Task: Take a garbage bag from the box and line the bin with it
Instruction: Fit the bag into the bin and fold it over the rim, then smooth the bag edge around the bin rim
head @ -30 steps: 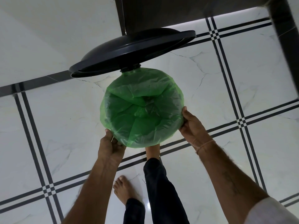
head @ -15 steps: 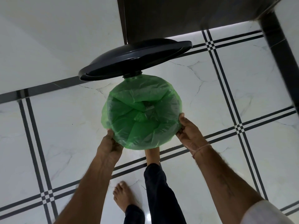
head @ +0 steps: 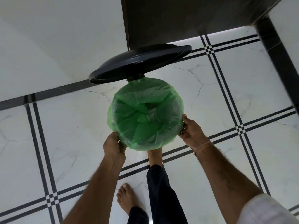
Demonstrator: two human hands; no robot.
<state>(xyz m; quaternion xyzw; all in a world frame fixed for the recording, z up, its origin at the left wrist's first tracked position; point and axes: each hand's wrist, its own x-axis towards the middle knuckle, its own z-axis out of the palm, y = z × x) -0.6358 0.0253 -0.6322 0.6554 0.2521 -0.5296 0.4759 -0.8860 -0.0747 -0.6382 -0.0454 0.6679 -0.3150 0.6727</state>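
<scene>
A translucent green garbage bag (head: 146, 113) covers the round mouth of the bin, folded over its rim and sagging inward in creased folds. The bin's black lid (head: 139, 63) stands raised behind it on its hinge. My left hand (head: 114, 145) grips the bag's edge at the near left of the rim. My right hand (head: 191, 131) pinches the bag's edge at the right side of the rim. The bin's body is hidden under the bag. One of my feet (head: 154, 155) reaches under the bin's front. No box is in view.
White marble floor tiles with black double lines (head: 226, 88) surround the bin. A white wall (head: 56, 38) rises at the back left, a dark wooden panel (head: 186, 18) at the back. A dark post (head: 278, 59) runs down the right. My other bare foot (head: 126, 199) stands close below.
The view has shifted, so the bin sits further right and lower in frame. Both hands have slid a little along the rim while keeping hold of the bag's edge.
</scene>
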